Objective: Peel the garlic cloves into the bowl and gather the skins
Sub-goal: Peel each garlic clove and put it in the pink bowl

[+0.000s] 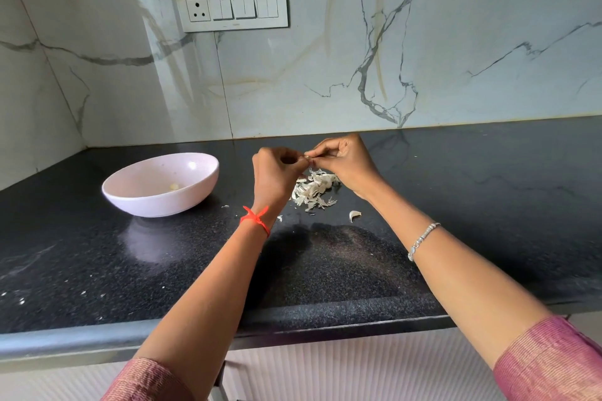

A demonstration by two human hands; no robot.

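Observation:
My left hand and my right hand meet above the black counter, and both pinch a small garlic clove between their fingertips. Most of the clove is hidden by the fingers. Directly below the hands lies a pile of white garlic skins. One unpeeled clove lies on the counter just right of the pile. To the left stands a pale pink bowl with one peeled clove at its bottom.
The black granite counter runs back to a marble wall, with a corner at the far left. A switch and socket panel is on the wall. A few skin scraps lie between bowl and pile. The counter's front edge is near me.

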